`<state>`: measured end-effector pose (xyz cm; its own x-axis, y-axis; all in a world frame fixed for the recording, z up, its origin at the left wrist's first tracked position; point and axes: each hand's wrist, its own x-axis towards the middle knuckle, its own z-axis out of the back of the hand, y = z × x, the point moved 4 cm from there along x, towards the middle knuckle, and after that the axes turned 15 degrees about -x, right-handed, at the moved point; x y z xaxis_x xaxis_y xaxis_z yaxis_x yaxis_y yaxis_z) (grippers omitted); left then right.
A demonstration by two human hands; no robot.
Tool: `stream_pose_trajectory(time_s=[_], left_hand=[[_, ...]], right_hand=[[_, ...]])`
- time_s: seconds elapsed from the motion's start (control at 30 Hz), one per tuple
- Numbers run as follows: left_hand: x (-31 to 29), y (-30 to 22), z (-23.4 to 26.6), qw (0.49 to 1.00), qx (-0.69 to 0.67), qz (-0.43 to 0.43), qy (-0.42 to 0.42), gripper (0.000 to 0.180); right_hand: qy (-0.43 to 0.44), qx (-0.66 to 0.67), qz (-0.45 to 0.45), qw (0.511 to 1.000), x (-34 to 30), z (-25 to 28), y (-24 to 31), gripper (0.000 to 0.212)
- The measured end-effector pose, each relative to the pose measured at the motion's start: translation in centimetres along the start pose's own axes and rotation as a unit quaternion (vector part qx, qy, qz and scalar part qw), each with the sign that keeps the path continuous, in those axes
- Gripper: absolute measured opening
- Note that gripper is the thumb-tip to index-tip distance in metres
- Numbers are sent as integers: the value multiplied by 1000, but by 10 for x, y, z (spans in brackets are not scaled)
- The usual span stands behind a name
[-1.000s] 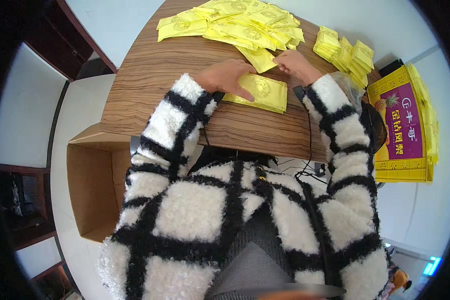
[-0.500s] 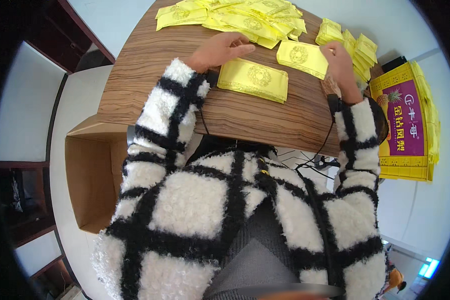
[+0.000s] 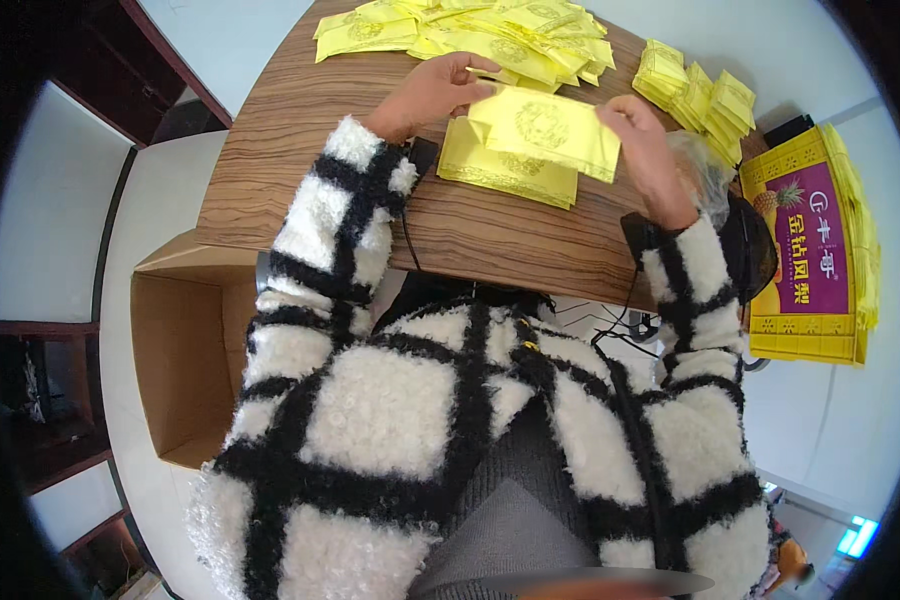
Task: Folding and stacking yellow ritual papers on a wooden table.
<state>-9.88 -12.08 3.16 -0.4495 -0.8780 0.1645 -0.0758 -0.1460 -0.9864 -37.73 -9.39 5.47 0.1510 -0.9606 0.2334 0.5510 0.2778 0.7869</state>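
Note:
A flat yellow packet (image 3: 544, 124) with a round printed emblem is held up over the table. My right hand (image 3: 652, 158) pinches its right end between thumb and fingers. At the opposite end, my left hand (image 3: 438, 94) has its thumb against the upper left corner, fingers curled behind and partly hidden. Another layer shows at the left end; whether it is a second packet I cannot tell. Just beneath lies a neat stack of the same yellow packets (image 3: 507, 183), its upper part covered by the held one.
A loose heap of yellow packets (image 3: 490, 38) lies at the table's far side. Smaller stacks (image 3: 698, 92) stand at far right, near a clear plastic bag (image 3: 708, 165). A yellow-and-purple printed bag (image 3: 808, 240) is off the right edge. An open cardboard box (image 3: 185, 350) stands left.
My right hand has brought the yellow packet leftward and nearer, over the stack. My left hand, previously off it, now meets its left end.

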Motion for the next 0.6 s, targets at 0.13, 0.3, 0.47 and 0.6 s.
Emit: stream_pose_trajectory(time_s=[0.13,0.3,0.47,0.6], left_hand=[[2,1,4,999,21,5,24,36],[4,13,12,994,99,20,35,32],[6,17,14,974,223,14,33,34],[6,17,17,975,220,-5,-10,32]], right_hand=[[24,-32,11,999,3,-18,-21,13],[72,-82,18,994,6,-31,-35,15],[62,-166,33,984,6,-36,-38,25],[29,-216,54,974,7,-25,-32,27]])
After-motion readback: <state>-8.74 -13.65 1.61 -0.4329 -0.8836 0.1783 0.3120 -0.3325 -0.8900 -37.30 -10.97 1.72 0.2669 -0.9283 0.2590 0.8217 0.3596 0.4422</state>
